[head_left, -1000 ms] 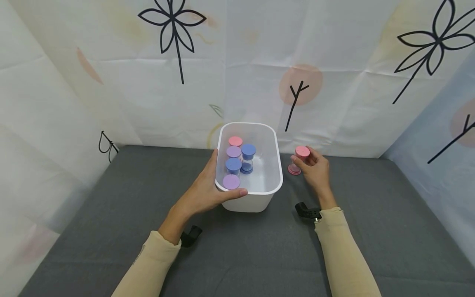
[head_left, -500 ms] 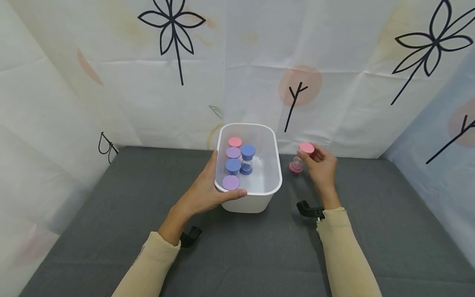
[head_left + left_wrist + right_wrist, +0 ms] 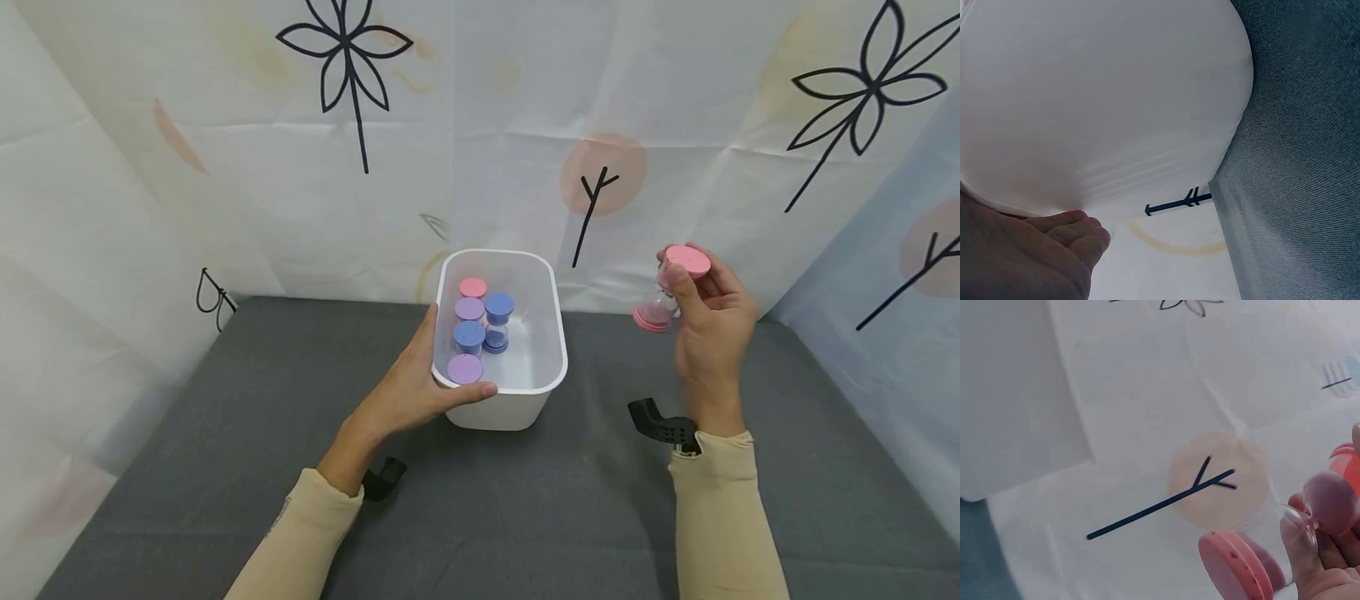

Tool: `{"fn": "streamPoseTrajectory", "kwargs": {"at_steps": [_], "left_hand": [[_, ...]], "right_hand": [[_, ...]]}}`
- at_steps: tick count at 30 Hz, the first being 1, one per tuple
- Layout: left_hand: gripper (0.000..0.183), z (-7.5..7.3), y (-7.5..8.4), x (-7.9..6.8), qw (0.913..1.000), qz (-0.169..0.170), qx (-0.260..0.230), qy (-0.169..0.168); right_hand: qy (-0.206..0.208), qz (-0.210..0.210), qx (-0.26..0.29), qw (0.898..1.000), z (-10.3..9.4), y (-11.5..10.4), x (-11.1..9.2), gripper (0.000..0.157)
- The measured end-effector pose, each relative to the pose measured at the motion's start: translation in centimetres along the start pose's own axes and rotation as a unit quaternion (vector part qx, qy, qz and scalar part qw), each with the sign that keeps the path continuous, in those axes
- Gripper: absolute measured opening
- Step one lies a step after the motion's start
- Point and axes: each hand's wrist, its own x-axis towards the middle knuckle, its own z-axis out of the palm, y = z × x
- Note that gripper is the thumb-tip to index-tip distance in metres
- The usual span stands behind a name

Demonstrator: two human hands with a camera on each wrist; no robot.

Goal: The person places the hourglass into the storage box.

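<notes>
My right hand point(image 3: 714, 327) holds a pink-capped hourglass point(image 3: 654, 315) in the air to the right of a white plastic tub point(image 3: 502, 410). Thumb and fingers pinch it near its upper cap, and it tilts. In the right wrist view the hourglass point(image 3: 1235, 565) shows a clear bulb with pink sand. My left hand point(image 3: 401, 392) rests against the tub's near left corner, its thumb stretched along the front rim and its fingers along the outer left wall point(image 3: 1104, 106). Inside the tub stand several hourglasses: a pink one point(image 3: 472, 287), purple ones point(image 3: 465, 368) and blue ones point(image 3: 498, 307).
The tub stands on a grey cloth-covered table point(image 3: 525, 517), near its back edge. A white printed fabric backdrop point(image 3: 510, 167) rises behind the table, with more fabric at the left and right sides.
My right hand has lifted the pink hourglass off the table and moved it up and to the right, tilting it. My left hand and the tub have stayed in place.
</notes>
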Motion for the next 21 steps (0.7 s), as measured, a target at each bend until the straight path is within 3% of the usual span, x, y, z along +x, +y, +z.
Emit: {"fn": "streamPoseTrajectory", "kwargs": {"at_steps": [9, 14, 21], "left_hand": [[0.124, 0.0, -0.1, -0.1, 1.0000, -0.001, -0.004, -0.001], [0.124, 0.0, -0.1, 0.0, 1.0000, 0.002, -0.004, 0.002], [0.124, 0.0, -0.1, 0.0, 1.0000, -0.007, 0.001, -0.001]], "right_hand": [[-0.084, 0.044, -0.053, 0.994, 2.0, -2.0, -0.8, 0.035], [-0.142, 0.059, -0.111, 0.982, 3.6, -2.5, -1.7, 0.038], [-0.198, 0.057, -0.138, 0.969, 5.4, -1.8, -3.0, 0.042]]}}
